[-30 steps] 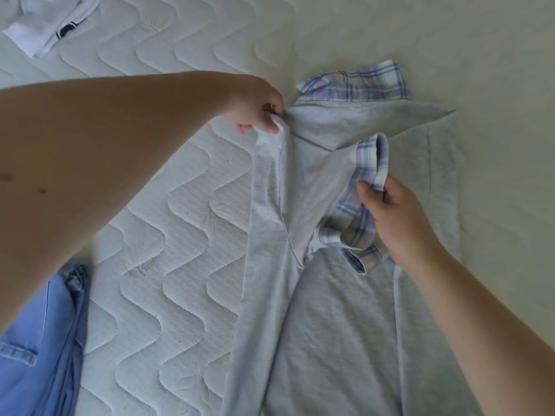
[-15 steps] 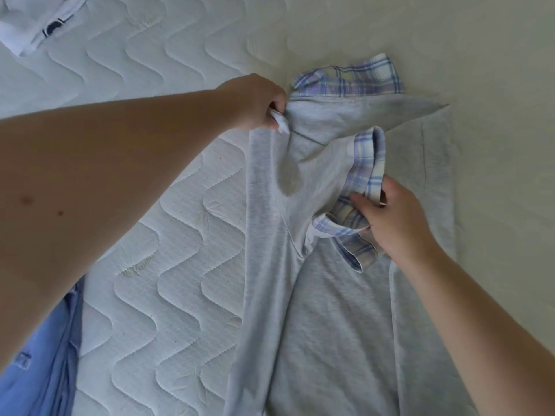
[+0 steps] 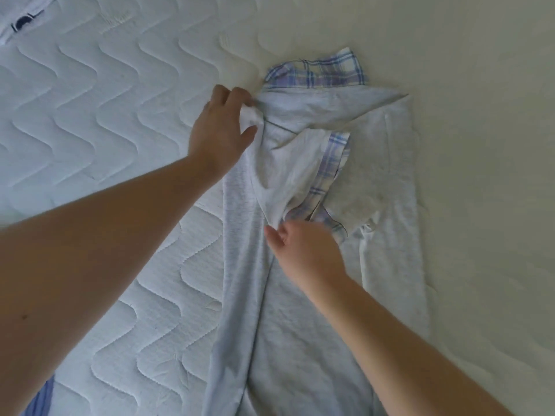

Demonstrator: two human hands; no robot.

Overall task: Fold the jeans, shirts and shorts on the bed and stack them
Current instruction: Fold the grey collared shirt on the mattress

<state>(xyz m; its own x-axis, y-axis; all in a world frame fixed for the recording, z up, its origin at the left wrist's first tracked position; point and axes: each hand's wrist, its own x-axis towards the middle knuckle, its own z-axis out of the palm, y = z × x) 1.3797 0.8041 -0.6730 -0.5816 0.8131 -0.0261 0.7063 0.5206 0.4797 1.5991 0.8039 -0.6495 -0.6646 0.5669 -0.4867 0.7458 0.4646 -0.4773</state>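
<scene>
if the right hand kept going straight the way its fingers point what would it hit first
Most likely the plaid-lined cuff of the grey shirt, folded back just beyond the right hand; depth is hard to judge.

- The shirt (image 3: 300, 310) lies on the mattress (image 3: 105, 145), centre to lower frame — collar (image 3: 318, 70) at upper centre.
- Another garment (image 3: 18, 19) in the upper left corner.
- The jeans (image 3: 40, 397) at the lower left edge.

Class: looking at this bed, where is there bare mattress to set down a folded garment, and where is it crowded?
Bare mattress lies between the white garment at the far left corner and the left hand; more lies right of the grey shirt. The middle is crowded: both hands work the shirt, and blue denim edges the near left.
</scene>
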